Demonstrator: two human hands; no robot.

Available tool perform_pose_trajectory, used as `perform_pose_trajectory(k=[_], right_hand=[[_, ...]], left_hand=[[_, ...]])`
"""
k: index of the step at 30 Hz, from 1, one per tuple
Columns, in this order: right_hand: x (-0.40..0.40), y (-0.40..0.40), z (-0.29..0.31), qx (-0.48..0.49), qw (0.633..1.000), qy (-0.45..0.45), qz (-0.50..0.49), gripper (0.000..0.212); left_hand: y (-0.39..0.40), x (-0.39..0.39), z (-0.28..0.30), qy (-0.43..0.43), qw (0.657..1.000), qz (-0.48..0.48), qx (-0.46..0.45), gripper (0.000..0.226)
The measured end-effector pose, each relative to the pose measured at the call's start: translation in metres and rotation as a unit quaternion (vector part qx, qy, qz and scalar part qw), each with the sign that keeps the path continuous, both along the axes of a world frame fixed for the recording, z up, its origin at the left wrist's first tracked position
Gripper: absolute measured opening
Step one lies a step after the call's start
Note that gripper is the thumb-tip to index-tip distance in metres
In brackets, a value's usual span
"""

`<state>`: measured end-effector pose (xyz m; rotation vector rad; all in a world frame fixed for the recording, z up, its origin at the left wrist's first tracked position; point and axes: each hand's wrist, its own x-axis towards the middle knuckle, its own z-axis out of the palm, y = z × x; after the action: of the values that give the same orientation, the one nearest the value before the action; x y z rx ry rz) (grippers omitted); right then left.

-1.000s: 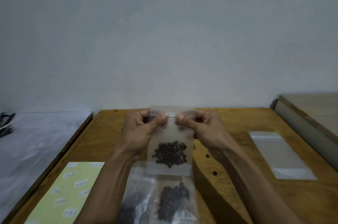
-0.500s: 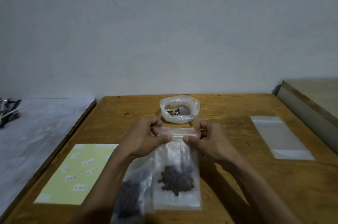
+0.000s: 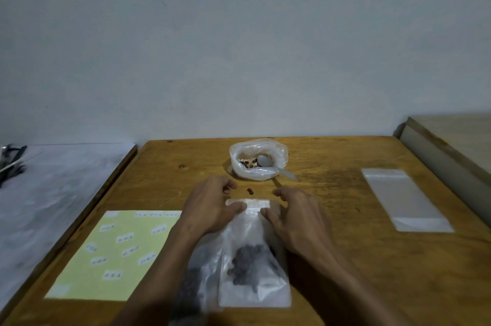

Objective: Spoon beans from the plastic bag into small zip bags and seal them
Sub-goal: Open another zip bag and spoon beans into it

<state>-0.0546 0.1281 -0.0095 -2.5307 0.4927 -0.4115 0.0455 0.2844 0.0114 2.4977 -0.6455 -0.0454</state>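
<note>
Zip bag [image 3: 253,267] of beans lies flat on table [image 3: 372,272]. Left hand [image 3: 212,206] and right hand [image 3: 295,216] rest on it, thumbs pressing the seal strip, fingers relaxed.

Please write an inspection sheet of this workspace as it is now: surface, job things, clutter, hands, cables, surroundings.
Surface: wooden table, with two loose beans lying on it.
Job's things: filled zip bag lies flat; another filled bag lies partly under it; open plastic bag holds beans and a spoon; empty zip bags lie to the right.
Clutter: yellow label sheet on the left.
Hands: left hand and right hand press thumbs on the bag's seal strip.
Cables: nothing seen.
Surroundings: plain wall; grey surface to the left with dark objects, too blurred to name; pale board to the right.
</note>
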Motion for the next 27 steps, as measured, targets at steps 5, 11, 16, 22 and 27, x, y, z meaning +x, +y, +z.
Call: perform_pose_trajectory(k=[5,11,16,22,27], right_hand=[[-0.005,-0.009,0.022,0.036,0.998,-0.058,-0.009,0.048],[-0.023,-0.065,0.042,0.107,0.984,-0.116,-0.085,0.037],[-0.045,-0.156,0.027,0.099,0.968,-0.081,-0.215,0.039],[-0.064,-0.220,-0.003,0.044,0.938,0.075,-0.336,0.049],[-0.063,-0.234,-0.015,0.058,0.915,0.151,-0.370,0.064]], left_hand=[[-0.017,-0.006,0.016,-0.030,0.997,-0.009,-0.068,0.049],[-0.079,-0.023,0.040,-0.068,0.977,-0.066,-0.190,0.033],[-0.164,-0.052,0.037,-0.050,0.969,-0.161,-0.178,0.033],[-0.252,-0.065,-0.016,0.037,0.977,-0.209,-0.034,0.047],[-0.279,-0.066,-0.038,-0.036,0.967,-0.224,0.116,0.054]])
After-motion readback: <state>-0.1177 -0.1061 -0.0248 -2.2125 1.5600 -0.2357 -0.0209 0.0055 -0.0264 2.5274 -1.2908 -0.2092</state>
